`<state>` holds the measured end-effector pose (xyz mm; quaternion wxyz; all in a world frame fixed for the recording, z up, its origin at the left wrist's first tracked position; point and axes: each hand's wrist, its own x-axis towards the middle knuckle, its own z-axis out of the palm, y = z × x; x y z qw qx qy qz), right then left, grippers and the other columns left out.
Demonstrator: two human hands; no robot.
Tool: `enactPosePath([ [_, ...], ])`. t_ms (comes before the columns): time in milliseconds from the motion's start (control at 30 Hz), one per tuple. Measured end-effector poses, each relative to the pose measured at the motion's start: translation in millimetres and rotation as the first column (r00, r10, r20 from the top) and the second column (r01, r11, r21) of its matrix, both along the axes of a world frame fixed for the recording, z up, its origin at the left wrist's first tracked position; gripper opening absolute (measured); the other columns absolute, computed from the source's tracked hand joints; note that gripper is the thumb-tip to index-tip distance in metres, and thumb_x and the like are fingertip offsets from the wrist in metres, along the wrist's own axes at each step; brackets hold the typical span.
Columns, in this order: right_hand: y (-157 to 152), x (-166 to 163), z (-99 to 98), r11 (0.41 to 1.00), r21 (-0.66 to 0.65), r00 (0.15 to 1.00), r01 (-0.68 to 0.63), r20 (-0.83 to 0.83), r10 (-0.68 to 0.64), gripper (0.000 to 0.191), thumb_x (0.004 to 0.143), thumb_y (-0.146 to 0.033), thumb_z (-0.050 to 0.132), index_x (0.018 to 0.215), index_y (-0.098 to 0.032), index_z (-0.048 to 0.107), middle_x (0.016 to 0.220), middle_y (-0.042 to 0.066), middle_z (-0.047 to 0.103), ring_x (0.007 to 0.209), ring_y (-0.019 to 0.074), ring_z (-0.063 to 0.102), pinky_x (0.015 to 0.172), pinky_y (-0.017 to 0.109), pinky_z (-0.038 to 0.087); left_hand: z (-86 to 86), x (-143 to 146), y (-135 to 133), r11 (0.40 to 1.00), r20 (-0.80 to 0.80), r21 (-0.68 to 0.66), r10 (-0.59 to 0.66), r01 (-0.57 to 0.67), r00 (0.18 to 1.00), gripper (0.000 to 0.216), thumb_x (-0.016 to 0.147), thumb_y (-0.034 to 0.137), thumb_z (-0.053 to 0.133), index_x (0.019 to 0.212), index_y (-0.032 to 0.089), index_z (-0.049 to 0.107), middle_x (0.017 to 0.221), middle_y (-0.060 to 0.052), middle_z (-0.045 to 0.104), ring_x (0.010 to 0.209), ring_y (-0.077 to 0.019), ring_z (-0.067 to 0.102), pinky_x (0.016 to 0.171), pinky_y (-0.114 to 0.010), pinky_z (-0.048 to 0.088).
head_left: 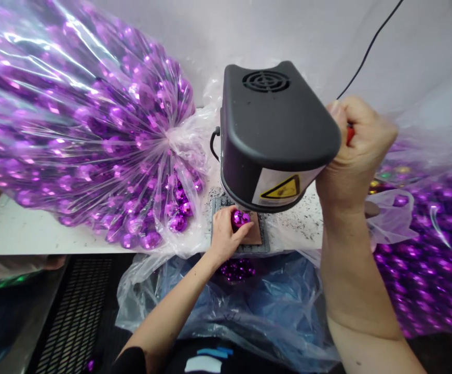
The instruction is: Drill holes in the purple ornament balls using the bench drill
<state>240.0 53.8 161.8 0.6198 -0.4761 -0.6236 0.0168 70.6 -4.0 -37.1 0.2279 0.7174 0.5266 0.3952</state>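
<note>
My left hand [224, 229] is closed around a shiny purple faceted ball [241, 218], low under the head of a black bench machine [276, 119]. Beneath the ball is a brown pad [254, 237] on a grey base plate [265, 246]. At the machine's right side, my right hand [360, 143] is raised and wrapped round a handle [351, 134], of which only a bit of red shows. The machine's head has a round vent on top and a yellow warning label [284, 187] on its front. It hides the part above the ball.
A big clear bag [85, 124] of purple balls fills the left of the white table [93, 244]. More bagged purple balls [424, 259] lie at the right. Below the table edge an open plastic bag [288, 291] holds several purple balls [236, 269]. Dark flakes [298, 223] litter the tabletop.
</note>
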Motion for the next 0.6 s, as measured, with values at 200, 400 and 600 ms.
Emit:
enactPosePath([
  [200,-8.5,4.1,1.1,0.999,-0.011,0.997,0.04,0.072,-0.039,0.047,0.097,-0.04,0.044,0.063,-0.013,0.026,0.064,-0.003,0.02,0.061,-0.0008,0.023,0.061,0.02,0.02,2.6,4.4,0.9,1.0,-0.04,0.008,0.001,-0.001,0.999,0.031,0.087,0.03,0.066,0.115,0.021,0.055,0.106,-0.006,0.065,0.109,-0.0251,0.057,0.111,-0.05,0.033],
  [400,-30.0,5.1,-2.7,0.99,0.073,0.972,0.118,0.193,-0.13,0.037,0.098,-0.034,0.045,0.069,-0.01,0.043,0.061,-0.004,0.029,0.057,-0.0021,0.025,0.054,0.017,0.02,3.5,3.9,-0.5,0.999,0.008,-0.051,-0.018,0.018,1.0,0.024,0.089,0.032,0.061,0.11,0.021,0.058,0.105,-0.008,0.065,0.109,-0.0264,0.058,0.109,-0.052,0.037],
  [600,-47.5,3.6,-28.9,0.93,0.235,0.923,0.283,0.195,-0.33,0.032,0.094,-0.026,0.052,0.067,-0.009,0.052,0.059,-0.003,0.035,0.056,-0.0035,0.029,0.056,0.017,0.022,1.4,3.8,-0.3,0.994,0.009,-0.103,-0.023,0.024,1.0,0.022,0.089,0.036,0.062,0.106,0.023,0.063,0.108,-0.008,0.066,0.112,-0.0264,0.058,0.112,-0.051,0.036],
])
